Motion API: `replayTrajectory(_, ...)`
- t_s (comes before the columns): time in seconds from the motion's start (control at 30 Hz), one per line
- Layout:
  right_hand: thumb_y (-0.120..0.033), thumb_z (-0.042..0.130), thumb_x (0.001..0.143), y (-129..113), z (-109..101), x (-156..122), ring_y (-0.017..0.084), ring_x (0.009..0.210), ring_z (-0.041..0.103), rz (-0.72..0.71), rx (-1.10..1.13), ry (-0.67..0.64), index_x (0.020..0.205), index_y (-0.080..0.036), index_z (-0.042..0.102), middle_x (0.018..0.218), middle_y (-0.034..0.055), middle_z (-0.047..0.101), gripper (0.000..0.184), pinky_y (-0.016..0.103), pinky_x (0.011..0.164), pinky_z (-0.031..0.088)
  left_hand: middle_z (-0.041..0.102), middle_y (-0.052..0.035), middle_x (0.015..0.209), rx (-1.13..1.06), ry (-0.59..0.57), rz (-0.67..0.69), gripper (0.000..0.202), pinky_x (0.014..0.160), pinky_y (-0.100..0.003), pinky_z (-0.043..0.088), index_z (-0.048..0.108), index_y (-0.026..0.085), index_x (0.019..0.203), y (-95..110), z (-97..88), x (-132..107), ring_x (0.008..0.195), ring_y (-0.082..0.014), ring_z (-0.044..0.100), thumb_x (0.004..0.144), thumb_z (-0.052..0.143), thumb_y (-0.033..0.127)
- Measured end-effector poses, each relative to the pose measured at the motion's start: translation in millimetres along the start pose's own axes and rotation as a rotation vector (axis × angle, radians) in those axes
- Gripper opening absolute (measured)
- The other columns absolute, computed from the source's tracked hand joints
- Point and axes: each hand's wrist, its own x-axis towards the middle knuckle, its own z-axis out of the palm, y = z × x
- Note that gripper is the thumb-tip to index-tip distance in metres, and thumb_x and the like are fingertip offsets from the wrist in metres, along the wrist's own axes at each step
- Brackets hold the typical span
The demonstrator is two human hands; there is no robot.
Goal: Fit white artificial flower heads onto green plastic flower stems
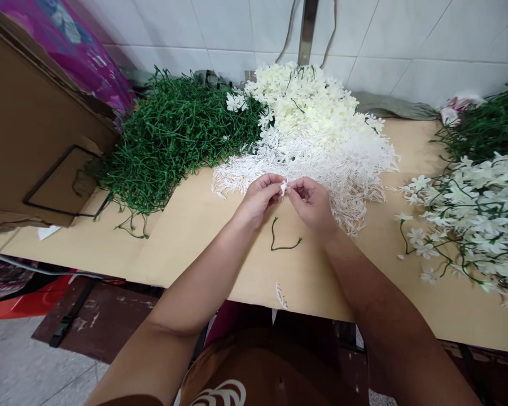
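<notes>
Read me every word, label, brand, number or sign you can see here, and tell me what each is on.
None can be read.
Brown shirt: pale curved markings, no letters I can make out.
Purple plastic: pale patches, no legible text.
Cardboard box: no readable print on the visible side.

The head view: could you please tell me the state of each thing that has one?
Left hand: fingers pinched on the small white flower
Right hand: fingers pinched together at the flower, exact grip too small to see
Small white flower: held above the table
Single green stem: bent, lying loose
Green stems: heaped, tangled
White blossoms: heaped
Stemmed white flowers: piled loosely
</notes>
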Motion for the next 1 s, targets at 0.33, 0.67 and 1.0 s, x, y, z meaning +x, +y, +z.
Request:
replayTrajectory(0.33, -0.025, 0.058, 0.078, -3.5, 2.5, -2.2, 0.012, 0.062, 0.056, -0.022, -0.001, -0.024, 0.073, -0.021, 0.058, 0.069, -0.0004, 0.063, 0.007, 0.029, 0.06, 0.046, 0.048, 0.0049, 0.052, -0.022, 0.0, -0.006, 0.009, 0.05, -0.018, 0.034, 0.061, 0.015, 0.072, -1.8, -1.4, 0.4, 0.047, -0.0041, 0.041, 0.066, 0.058, 0.009)
replayTrajectory(0.67, -0.019, 0.055, 0.077, -3.5, 4.7, -1.6, 0.01, 0.057, 0.054, 0.019, 0.015, 0.027, 0.068, -0.021, 0.055, 0.063, -0.0018, 0.061, 0.009, 0.027, 0.057, 0.044, 0.051, 0.0044, 0.052, 0.003, -0.022, -0.005, 0.011, 0.049, -0.017, 0.033, 0.061, 0.014, 0.072, -3.1, -0.8, 0.3, 0.047, -0.0041, 0.042, 0.065, 0.056, 0.006)
replayTrajectory(1.0, -0.018, 0.056, 0.074, 2.9, 5.2, -2.0, 0.012, 0.059, 0.053, 0.02, -0.106, 0.065, 0.066, -0.02, 0.053, 0.064, -0.0007, 0.059, 0.009, 0.029, 0.059, 0.043, 0.059, 0.0033, 0.062, 0.052, -0.039, -0.003, 0.012, 0.051, -0.016, 0.036, 0.062, 0.016, 0.074, -8.9, -3.9, 2.0, 0.055, -0.0053, 0.051, 0.065, 0.065, 0.01)
